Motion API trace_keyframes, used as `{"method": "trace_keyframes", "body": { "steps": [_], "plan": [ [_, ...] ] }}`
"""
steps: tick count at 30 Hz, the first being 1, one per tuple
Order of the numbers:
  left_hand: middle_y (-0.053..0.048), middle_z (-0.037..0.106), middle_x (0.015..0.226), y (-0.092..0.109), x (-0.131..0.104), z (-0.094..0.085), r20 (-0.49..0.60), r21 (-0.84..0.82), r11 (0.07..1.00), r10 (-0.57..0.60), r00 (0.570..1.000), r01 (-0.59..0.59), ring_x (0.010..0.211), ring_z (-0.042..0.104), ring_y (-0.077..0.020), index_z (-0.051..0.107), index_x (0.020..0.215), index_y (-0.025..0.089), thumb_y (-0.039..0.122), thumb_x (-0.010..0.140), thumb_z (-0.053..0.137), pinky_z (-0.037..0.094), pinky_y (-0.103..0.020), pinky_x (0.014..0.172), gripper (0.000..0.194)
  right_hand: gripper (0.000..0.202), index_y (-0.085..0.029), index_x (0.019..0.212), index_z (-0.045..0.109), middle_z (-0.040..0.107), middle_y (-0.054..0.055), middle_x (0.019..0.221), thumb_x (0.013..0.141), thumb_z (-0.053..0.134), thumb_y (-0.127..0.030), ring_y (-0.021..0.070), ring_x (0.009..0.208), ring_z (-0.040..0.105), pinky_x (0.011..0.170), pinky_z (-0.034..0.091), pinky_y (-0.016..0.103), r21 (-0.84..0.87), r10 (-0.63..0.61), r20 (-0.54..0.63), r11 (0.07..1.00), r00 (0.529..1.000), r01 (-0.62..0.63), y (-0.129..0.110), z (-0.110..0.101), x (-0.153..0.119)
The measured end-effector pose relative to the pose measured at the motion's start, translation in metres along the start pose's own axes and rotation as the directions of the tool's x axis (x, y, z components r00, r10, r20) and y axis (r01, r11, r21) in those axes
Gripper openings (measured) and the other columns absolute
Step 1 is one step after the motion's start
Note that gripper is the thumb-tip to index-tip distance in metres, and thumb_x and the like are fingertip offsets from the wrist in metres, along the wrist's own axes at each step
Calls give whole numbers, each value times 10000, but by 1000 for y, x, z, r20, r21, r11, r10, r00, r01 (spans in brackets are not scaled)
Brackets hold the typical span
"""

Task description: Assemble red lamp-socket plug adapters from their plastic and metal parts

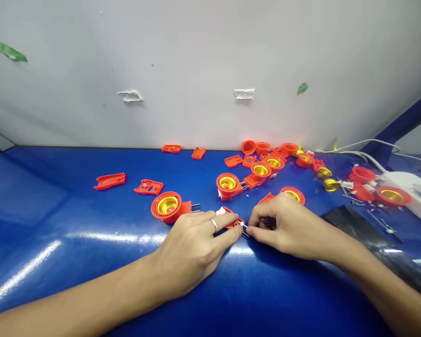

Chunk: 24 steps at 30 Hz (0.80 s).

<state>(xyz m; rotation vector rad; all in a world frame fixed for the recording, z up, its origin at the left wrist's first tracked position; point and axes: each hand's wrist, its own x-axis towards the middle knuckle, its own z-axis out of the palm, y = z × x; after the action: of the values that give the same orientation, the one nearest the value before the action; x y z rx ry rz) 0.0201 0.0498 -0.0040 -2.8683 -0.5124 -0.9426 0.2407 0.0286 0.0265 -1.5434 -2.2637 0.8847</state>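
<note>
My left hand, with a ring on one finger, rests on the blue table with its fingers closed on a small red plastic housing. White bits and thin metal pins show at the housing's ends. My right hand is at the pin end, its thumb and fingers pinched together by the pins; whether it grips one is too small to tell. A red socket with a gold threaded inside and two pins lies left of my left hand. Behind my right hand sits another red and gold socket, partly hidden.
Red covers lie at the left. More sockets and red parts stand towards the wall. Gold threaded shells, loose pins, a black flat object and a white device with cables are at the right.
</note>
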Motion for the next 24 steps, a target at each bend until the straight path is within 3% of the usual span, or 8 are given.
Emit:
{"method": "trace_keyframes", "body": {
  "steps": [9,24],
  "plan": [
    [-64,759,1087,-3,-3,3,-5,-8,1000,22,1000,-22,841,750,-196,673,1086,152,80,964,493,615,-305,649,230,164,-183,709,680,627,-31,599,841,583,-181,85,527,506,526,338,224,22,-34,2,999,999,34,1,2,0],
    [-50,773,1007,-2,0,6,-51,-77,997,-12,999,8,775,753,-179,674,998,124,57,942,532,630,-288,651,167,158,-186,701,665,602,-46,576,833,581,-162,73,508,482,505,320,210,25,-55,-5,998,998,55,1,2,-2]
  ]
}}
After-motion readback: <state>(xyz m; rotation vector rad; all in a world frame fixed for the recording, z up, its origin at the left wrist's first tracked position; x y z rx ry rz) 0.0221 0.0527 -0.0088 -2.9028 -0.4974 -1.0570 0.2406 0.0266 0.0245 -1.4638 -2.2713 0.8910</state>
